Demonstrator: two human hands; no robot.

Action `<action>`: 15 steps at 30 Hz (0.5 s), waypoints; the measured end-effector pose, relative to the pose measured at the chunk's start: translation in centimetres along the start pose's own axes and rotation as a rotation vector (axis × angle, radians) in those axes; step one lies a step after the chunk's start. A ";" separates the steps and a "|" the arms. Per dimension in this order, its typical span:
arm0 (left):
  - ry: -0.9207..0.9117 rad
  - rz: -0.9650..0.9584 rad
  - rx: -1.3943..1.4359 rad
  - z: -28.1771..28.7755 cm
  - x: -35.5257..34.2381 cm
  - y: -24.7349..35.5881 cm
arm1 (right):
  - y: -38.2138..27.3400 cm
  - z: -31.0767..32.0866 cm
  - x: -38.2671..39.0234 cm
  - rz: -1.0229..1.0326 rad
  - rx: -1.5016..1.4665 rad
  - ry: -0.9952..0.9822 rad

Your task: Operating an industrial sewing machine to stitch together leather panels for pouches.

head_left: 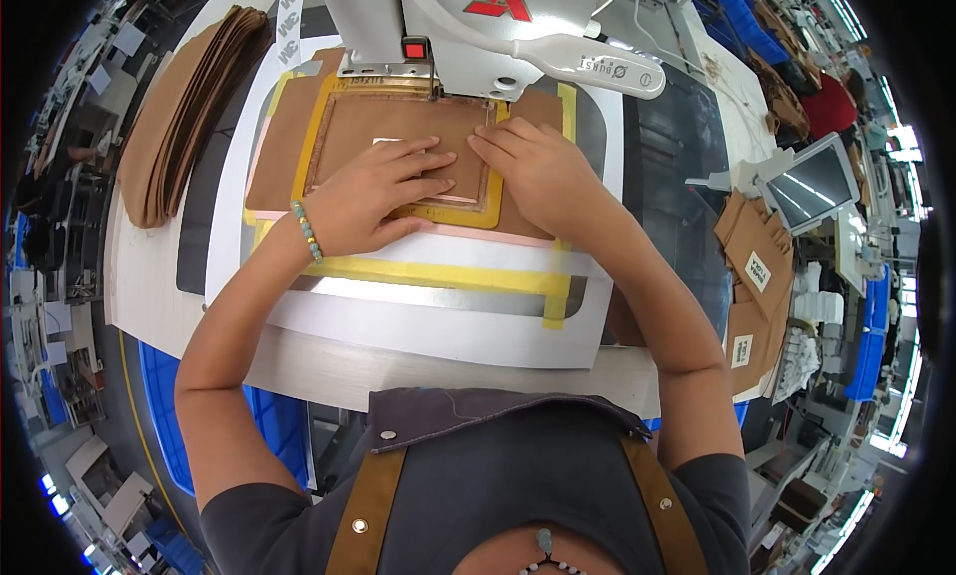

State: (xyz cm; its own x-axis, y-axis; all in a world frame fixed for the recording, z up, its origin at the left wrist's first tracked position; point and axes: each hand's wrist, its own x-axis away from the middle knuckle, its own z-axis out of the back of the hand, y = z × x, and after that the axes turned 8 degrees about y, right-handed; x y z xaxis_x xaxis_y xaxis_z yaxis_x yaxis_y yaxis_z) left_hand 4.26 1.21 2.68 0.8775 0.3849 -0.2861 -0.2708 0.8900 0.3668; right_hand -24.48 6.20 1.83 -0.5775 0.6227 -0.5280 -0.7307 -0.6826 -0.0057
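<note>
A brown fabric piece (398,117) lies flat under the sewing machine, ringed by a yellow rectangular frame (468,218). My left hand (358,197) rests palm down on the fabric, its fingers spread and pointing right. Just above that hand, part of a small white label (384,141) shows; the rest is hidden under the fingers. My right hand (548,177) lies over the frame's right side, fingers stretched out, with the tips at its inner edge. Neither hand grips anything. At the fabric's far edge stands the machine's needle area (435,89).
The white machine head (478,47) with a white handheld-shaped lamp (597,63) overhangs the work. Beneath is a white sheet (438,341) with yellow tape (428,274). Stacked brown pieces (189,107) lie left; labelled brown pieces (762,241) and a screen (815,182) are right.
</note>
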 end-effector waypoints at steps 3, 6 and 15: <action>-0.010 0.002 0.013 -0.4 -0.1 -0.6 | -1.4 -0.2 0.0 0.040 0.057 -0.040; 0.007 -0.001 0.025 -0.4 0.2 -1.0 | -4.1 0.8 0.6 0.049 0.050 -0.101; -0.017 -0.041 0.066 -0.4 -0.4 -0.8 | -5.7 1.4 1.7 -0.012 -0.153 0.006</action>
State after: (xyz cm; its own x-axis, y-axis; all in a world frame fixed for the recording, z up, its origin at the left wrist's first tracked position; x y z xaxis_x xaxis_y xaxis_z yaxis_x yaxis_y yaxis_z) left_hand 3.93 0.46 2.14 0.8940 0.3439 -0.2872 -0.2083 0.8865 0.4132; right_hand -21.81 11.75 2.17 -0.5662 0.6294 -0.5322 -0.6734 -0.7256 -0.1418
